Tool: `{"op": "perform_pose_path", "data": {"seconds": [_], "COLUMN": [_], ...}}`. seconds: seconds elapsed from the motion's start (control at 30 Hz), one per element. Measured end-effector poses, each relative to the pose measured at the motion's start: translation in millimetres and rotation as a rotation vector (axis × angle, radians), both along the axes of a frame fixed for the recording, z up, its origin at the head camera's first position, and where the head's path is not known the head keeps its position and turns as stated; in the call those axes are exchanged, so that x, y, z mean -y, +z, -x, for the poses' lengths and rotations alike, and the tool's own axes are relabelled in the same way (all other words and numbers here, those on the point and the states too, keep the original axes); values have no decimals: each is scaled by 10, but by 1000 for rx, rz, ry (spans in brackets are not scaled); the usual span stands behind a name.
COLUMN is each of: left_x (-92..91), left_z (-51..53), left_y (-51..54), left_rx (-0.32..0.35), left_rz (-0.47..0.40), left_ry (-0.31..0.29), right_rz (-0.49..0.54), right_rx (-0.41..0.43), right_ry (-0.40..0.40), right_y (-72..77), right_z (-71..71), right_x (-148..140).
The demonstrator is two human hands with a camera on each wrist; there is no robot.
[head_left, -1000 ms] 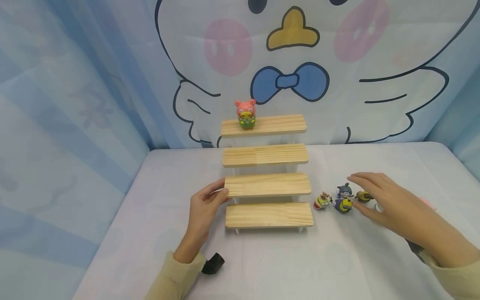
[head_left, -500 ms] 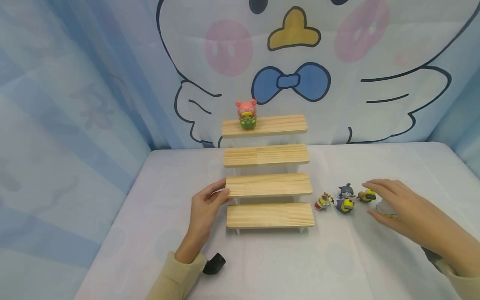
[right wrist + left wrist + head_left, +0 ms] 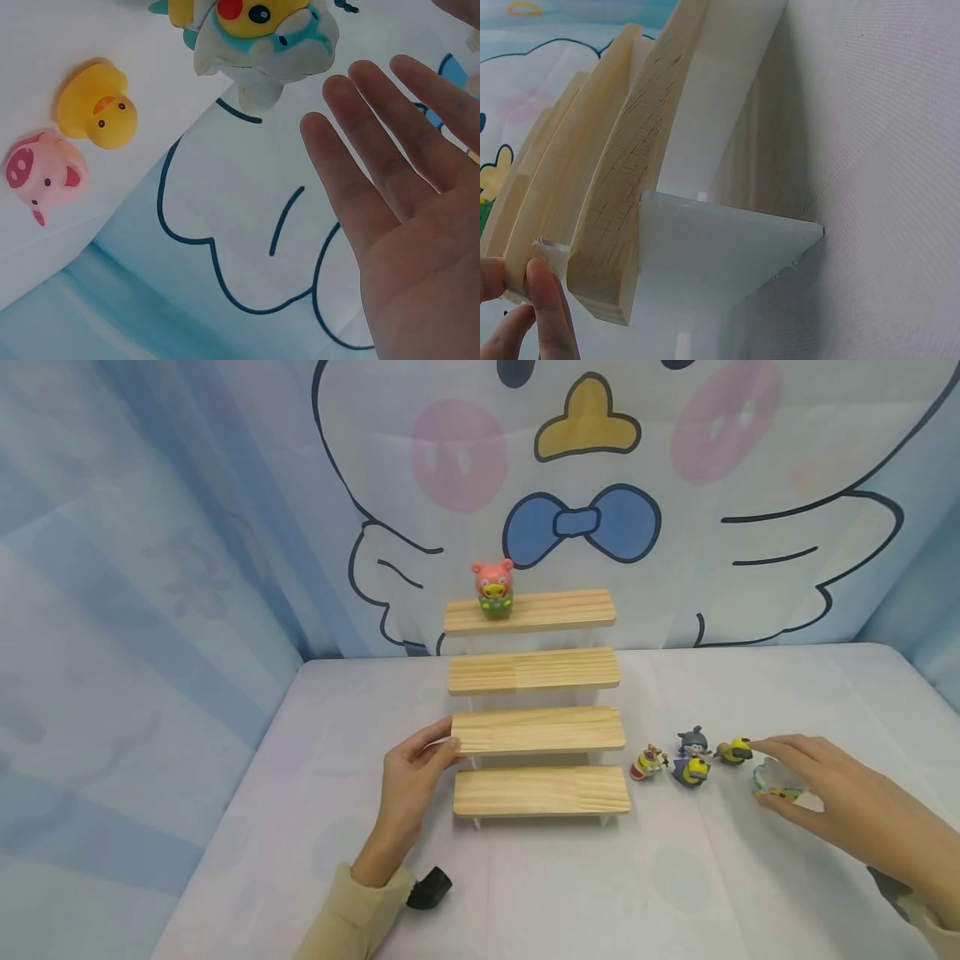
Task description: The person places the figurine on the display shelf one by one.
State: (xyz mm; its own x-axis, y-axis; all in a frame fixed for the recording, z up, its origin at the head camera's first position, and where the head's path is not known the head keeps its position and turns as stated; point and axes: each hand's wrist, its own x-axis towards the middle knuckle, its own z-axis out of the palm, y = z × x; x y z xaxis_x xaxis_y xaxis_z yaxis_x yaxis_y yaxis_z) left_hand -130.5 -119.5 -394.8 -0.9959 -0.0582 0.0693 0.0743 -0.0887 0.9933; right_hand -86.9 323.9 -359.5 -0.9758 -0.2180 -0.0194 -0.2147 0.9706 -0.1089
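My left hand [image 3: 408, 777] pinches the left end of the third board from the top of a stepped wooden display rack [image 3: 537, 731]. In the left wrist view its fingers [image 3: 547, 307] lie on either side of a board end. On the right, my right hand [image 3: 847, 793] hovers with fingers extended around a white capped figurine [image 3: 776, 777], partly hidden in the head view. The right wrist view shows this figurine [image 3: 292, 56] with a yellow face and red cheek, apart from the fingers. A pink-headed figurine [image 3: 493, 589] stands on the top board's left side.
Several small figurines, including a grey-capped one [image 3: 693, 742] and a red-and-yellow one [image 3: 647, 763], lie right of the rack. A yellow duck [image 3: 97, 109] and pink pig [image 3: 49, 176] show in the right wrist view. A black object [image 3: 429, 888] is near the left sleeve.
My right hand has moved right and slightly toward me, from above the small figurines to the white one. My left hand keeps its hold on the board.
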Motion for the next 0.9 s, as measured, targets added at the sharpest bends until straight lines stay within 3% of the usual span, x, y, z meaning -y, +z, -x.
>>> {"op": "perform_pose_path", "data": {"seconds": [0.9], "left_x": [9], "left_z": [-6], "left_y": [-4], "left_rx": [4], "left_rz": [10], "left_ry": [-6], "right_rz": [-35], "right_rx": [14], "right_ry": [-6], "right_y": [-103], "right_z": [7], "right_x": [-159]}}
